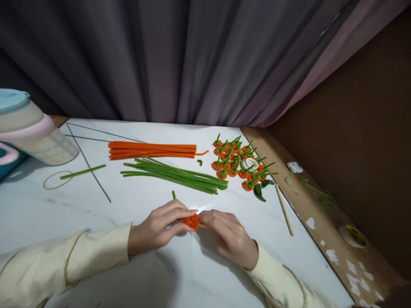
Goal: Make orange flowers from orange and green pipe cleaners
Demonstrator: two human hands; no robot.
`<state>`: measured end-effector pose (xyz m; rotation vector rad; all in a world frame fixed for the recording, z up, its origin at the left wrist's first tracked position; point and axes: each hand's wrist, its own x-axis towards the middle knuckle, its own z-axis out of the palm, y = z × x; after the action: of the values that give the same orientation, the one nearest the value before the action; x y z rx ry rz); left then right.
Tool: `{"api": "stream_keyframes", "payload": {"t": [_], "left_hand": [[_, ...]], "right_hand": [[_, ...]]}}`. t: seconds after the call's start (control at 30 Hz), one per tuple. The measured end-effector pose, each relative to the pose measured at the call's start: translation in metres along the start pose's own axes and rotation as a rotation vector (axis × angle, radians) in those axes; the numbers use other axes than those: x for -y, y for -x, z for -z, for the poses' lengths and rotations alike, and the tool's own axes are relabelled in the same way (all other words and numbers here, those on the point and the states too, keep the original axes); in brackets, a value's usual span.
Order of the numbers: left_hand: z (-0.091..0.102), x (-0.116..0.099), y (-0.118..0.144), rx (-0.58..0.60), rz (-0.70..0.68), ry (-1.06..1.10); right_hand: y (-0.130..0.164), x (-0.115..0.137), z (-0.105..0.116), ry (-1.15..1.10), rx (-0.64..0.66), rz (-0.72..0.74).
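my left hand (pixel 157 229) and right hand (pixel 229 237) pinch orange coil (pixel 192 222) between fingertips, low centre on white table (pixel 48 209). green stems (pixel 176 175) at 12 o'clock, finished pile (pixel 239 164) at 1.

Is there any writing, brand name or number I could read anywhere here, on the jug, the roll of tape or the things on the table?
No readable text anywhere.
Jug: faint marks on its clear wall, too blurred to read.
Tape roll: no print visible.
White object on the brown ledge: too small to tell.
Orange piece between left hand and right hand: no label.
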<state>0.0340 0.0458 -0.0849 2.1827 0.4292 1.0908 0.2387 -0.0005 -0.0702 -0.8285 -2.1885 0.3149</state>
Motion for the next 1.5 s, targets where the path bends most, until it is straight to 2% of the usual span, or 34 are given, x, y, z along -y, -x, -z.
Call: {"api": "stream_keyframes", "payload": {"t": [0.27,0.6,0.83,1.0,1.27,1.5], "left_hand": [[-0.001,0.0,0.0,-0.004,-0.018,-0.017],[0.0,-0.002,-0.002,0.006,-0.037,-0.053],[0.002,-0.001,-0.001,0.046,0.03,-0.03],[0.002,0.003,0.0,0.01,0.083,-0.051],[0.002,0.004,0.0,-0.056,-0.003,-0.166],[0.002,0.001,-0.001,-0.076,-0.041,-0.335]], "right_hand": [[0.0,0.004,-0.001,0.114,-0.037,0.032],[-0.003,0.008,-0.001,0.246,0.033,0.092],[0.0,0.003,-0.004,0.111,-0.086,0.017],[0.0,0.001,-0.002,0.094,-0.142,-0.013],[-0.001,0.0,-0.001,0.04,-0.253,-0.131],[0.003,-0.003,-0.009,0.062,-0.255,-0.102]]}}
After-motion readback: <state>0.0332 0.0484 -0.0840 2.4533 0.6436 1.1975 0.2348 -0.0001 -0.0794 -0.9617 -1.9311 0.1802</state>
